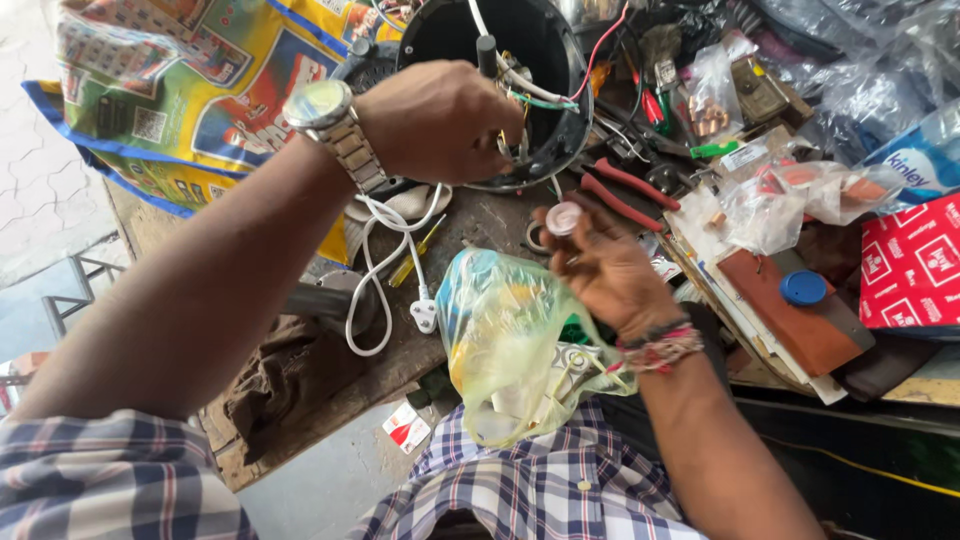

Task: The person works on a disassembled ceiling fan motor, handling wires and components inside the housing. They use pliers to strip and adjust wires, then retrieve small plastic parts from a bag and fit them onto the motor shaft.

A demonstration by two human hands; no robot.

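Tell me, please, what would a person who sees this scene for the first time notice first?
Probably the two hands in the middle: the left hand, with a silver wristwatch, reaches into a round black appliance housing full of loose wires. The right hand holds up a small round white part in its fingertips. Below it lies a crumpled yellowish plastic bag, and a white power cord loops over the worn workbench.

a red-and-white box (910, 265) lies far right, a blue-and-white packet (925, 160) just above it.
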